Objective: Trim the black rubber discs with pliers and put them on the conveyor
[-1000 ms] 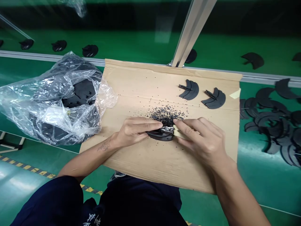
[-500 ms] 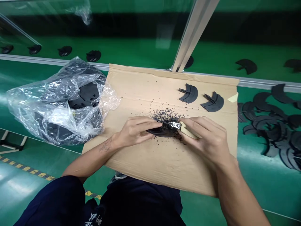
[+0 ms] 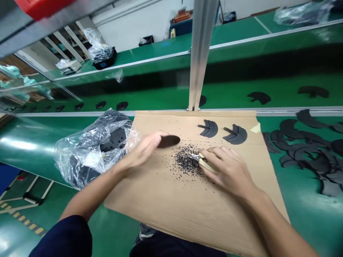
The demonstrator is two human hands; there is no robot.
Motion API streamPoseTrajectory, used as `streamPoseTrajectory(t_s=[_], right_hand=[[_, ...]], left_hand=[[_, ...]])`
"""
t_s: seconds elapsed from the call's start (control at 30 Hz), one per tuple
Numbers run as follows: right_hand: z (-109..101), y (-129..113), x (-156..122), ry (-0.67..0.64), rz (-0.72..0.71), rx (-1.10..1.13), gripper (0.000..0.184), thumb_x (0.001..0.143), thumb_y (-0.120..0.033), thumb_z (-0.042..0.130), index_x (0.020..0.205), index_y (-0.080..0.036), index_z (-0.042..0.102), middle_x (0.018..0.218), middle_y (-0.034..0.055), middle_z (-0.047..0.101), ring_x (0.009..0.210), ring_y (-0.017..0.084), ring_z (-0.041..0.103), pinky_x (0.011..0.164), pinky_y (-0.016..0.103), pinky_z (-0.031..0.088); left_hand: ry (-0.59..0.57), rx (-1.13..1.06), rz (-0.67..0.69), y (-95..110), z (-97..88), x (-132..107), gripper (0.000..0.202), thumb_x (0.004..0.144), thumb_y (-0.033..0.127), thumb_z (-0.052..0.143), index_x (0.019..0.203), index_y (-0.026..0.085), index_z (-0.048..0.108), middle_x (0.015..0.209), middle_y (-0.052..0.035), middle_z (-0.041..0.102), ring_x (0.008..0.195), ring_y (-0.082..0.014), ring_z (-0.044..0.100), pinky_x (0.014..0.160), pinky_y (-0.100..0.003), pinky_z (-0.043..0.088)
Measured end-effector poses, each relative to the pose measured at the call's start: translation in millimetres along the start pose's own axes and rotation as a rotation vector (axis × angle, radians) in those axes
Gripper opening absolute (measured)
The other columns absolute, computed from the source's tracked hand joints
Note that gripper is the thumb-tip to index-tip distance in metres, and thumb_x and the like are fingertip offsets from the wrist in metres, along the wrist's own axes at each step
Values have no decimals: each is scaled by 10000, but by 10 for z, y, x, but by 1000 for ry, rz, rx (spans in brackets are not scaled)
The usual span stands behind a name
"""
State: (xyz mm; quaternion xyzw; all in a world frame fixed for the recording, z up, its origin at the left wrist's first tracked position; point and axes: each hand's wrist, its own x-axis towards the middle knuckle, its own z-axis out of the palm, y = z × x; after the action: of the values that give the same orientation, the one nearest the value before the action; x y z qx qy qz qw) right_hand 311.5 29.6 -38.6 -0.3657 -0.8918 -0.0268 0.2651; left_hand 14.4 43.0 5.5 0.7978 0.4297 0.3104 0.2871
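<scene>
My left hand (image 3: pixel 144 149) is closed on a black plastic part (image 3: pixel 169 141), held up above the left side of the cardboard sheet (image 3: pixel 171 207); hand and part are a little blurred. Cream-handled nippers (image 3: pixel 205 163) are gripped in my right hand (image 3: pixel 227 169), their metal jaws pointing left. Under the jaws lies a heap of small black clippings (image 3: pixel 186 160), scattered on the cardboard. Beyond my right hand, two fan-shaped black parts (image 3: pixel 209 128) with thin stems rest on the sheet.
A clear plastic bag (image 3: pixel 91 153) of black parts lies left of the cardboard. Loose black parts (image 3: pixel 311 142) are piled on the green bench to the right. An aluminium post (image 3: pixel 199 57) rises behind the sheet; more parts lie along the green conveyor (image 3: pixel 230 89).
My left hand has lifted the black part away from the nippers, up and to the left. My right hand stays over the clippings. The view has tilted upward, showing more background.
</scene>
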Motion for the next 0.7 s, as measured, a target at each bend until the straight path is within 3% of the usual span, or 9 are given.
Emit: streamPoseTrajectory(t_s=[0.1, 0.17, 0.23, 0.33, 0.43, 0.5, 0.6, 0.7], right_hand=[[-4, -37, -10, 2, 9, 24, 225, 971, -305, 546, 1130, -188, 656, 958, 75, 704, 856, 207, 576, 744, 334, 418], [-1, -74, -24, -9, 12, 29, 226, 976, -299, 538, 1130, -179, 653, 975, 81, 697, 869, 209, 570, 748, 334, 414], [6, -111, -43, -39, 22, 37, 225, 972, -285, 543, 1142, -178, 645, 991, 85, 686, 880, 212, 563, 747, 335, 409], [13, -159, -68, -75, 55, 60, 231, 947, -253, 572, 1161, -181, 625, 994, 80, 667, 894, 217, 548, 766, 350, 414], [-4, -196, -79, -111, 62, 71, 263, 924, -242, 603, 1180, -182, 603, 1012, 78, 656, 913, 226, 540, 820, 377, 434], [-22, -210, -80, -124, 70, 78, 286, 915, -238, 614, 1197, -195, 590, 1025, 77, 654, 937, 231, 544, 866, 396, 446], [-28, -206, -82, -119, 96, 81, 279, 934, -263, 598, 1205, -200, 581, 1045, 92, 655, 967, 244, 560, 893, 418, 464], [14, -174, -96, -88, 115, 85, 269, 977, -310, 543, 1204, -168, 576, 1039, 114, 663, 943, 250, 586, 845, 407, 501]], left_hand=[[94, 321, -3, -329, -294, 469, 443, 1063, 420, 295, 1222, 163, 619, 1169, -113, 664, 1101, -230, 595, 1009, -380, 472], [83, 542, -86, -593, -397, 800, 413, 1042, 379, 338, 1301, 169, 581, 1234, -130, 629, 1160, -261, 545, 1068, -420, 426], [57, 639, -177, -826, -426, 1073, 421, 1003, 320, 393, 1357, 151, 547, 1296, -162, 590, 1198, -294, 520, 1094, -457, 399], [-9, 641, -202, -1057, -382, 1364, 372, 907, 256, 511, 1227, 114, 638, 1249, -188, 616, 1171, -331, 553, 1084, -500, 410], [-49, 607, -207, -1147, -242, 1649, 260, 862, 231, 560, 1029, 96, 706, 1186, -200, 654, 1176, -365, 576, 1085, -531, 417], [-57, 554, -199, -1150, -62, 1883, 236, 890, 223, 544, 995, 96, 712, 1188, -190, 666, 1206, -363, 577, 1100, -514, 420], [-75, 430, -194, -1120, 320, 2223, 221, 949, 237, 545, 1064, 124, 696, 1200, -140, 674, 1202, -304, 601, 1074, -457, 474], [-73, 280, -218, -1080, 627, 2414, 316, 971, 333, 606, 1225, 146, 621, 1256, -111, 637, 1138, -239, 634, 981, -446, 553]])
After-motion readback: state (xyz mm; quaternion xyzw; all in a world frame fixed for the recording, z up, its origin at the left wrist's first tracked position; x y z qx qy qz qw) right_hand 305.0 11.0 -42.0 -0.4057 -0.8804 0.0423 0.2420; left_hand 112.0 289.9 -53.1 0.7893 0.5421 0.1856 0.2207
